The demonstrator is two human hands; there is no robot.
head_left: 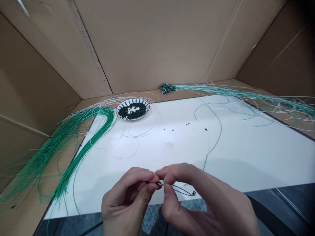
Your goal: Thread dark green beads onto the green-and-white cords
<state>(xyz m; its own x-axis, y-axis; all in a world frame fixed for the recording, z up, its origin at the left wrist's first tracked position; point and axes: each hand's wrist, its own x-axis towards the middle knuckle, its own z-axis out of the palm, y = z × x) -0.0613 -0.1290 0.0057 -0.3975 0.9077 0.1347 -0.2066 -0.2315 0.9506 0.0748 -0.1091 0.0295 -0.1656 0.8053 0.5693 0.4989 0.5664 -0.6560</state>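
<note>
My left hand point(133, 196) is pinched shut between thumb and forefinger on a small dark piece point(158, 183); what kind it is I cannot make out. Touching or almost touching it, my right hand point(194, 196) is closed, thumb against forefinger, at a thin strand. A narrow loop of dark line point(182, 189) sticks out below the right forefinger and ends in a small dark bead-like bit point(194, 193). Both hands are held over the front edge of the white board point(246, 147). The fingertips partly hide the held piece.
A patterned plate point(147, 113) of tiny dark beads stands at the back left. Bundles of green strands point(83, 157) lie left; another bundle point(221, 90) with a dark knotted end lies along the back. Several loose dark bits dot the board. Cardboard walls point(157, 42) enclose it.
</note>
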